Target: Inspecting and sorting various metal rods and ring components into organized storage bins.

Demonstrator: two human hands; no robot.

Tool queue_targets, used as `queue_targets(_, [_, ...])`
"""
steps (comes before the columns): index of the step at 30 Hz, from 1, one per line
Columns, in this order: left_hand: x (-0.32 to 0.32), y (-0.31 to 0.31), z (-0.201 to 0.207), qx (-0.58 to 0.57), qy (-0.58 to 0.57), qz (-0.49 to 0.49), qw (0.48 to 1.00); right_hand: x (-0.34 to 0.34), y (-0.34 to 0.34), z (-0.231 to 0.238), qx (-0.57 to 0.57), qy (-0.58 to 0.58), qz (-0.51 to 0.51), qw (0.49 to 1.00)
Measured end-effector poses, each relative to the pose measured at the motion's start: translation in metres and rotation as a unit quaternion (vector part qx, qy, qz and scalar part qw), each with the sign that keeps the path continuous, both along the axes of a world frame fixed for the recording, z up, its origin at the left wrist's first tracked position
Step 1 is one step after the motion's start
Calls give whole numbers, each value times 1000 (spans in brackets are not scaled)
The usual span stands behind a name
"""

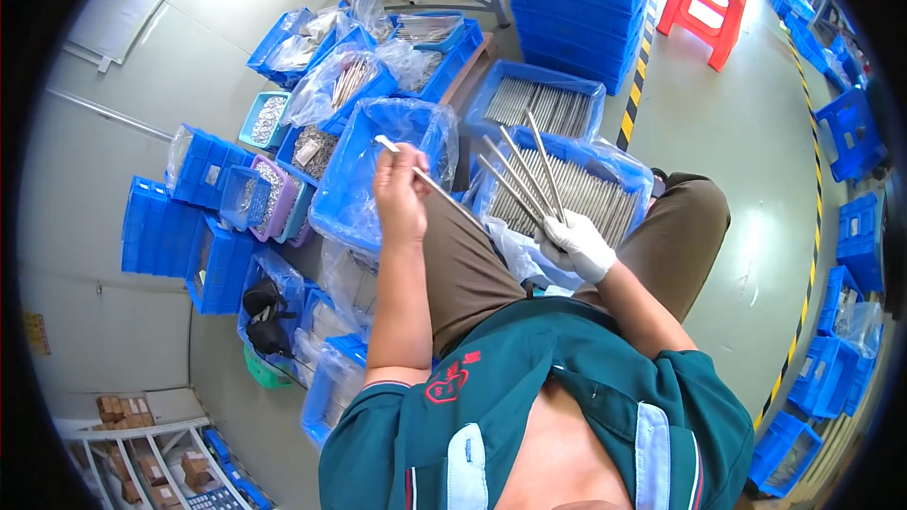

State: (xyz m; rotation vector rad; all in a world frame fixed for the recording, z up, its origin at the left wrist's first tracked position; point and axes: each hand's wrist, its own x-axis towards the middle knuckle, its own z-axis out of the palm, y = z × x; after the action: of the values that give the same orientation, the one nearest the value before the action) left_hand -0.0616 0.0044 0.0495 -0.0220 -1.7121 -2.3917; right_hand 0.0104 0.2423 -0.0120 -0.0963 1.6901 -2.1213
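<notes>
My bare left hand [402, 191] is closed around one thin metal rod [444, 194], whose upper end pokes out above the fingers. My right hand [578, 244], in a white glove, grips several metal rods [525, 173] that fan outward away from me. Beneath those rods, between my knees, a blue crate [645, 174] lined with clear plastic holds rows of similar rods. Just beyond my left hand is another blue crate [408, 113] with a plastic liner; what lies inside it is hard to make out.
Behind the rod crate sits a second blue crate [593, 94] of rods. A stack of blue crates [567, 28] rises farther back, near a red stool [704, 9]. Several bins with small metal parts [269, 118] crowd the left. Blue crates [855, 227] line the right side.
</notes>
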Motion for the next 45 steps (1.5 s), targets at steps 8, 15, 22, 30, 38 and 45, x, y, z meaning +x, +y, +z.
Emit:
queue_targets(8, [6, 39, -31, 119, -12, -267, 956, 5, 1, -1, -153, -60, 135, 977])
queue_targets(15, [7, 44, -31, 123, -21, -259, 958, 5, 0, -13, -267, -169, 230, 920])
queue_targets(22, [7, 45, -29, 101, -122, -247, 956, 6, 5, -3, -185, -123, 213, 951])
queue_targets(30, [-8, 42, -23, 116, -187, -410, 885, 7, 0, -6, -313, -181, 262, 895])
queue_targets(38, [-8, 43, -7, 87, -167, -293, 937, 6, -5, -17, -449, -214, 302, 813])
queue_targets(45, [-23, 16, 20, 77, -51, -177, 980, 10, 11, -16, -356, -195, 295, 865])
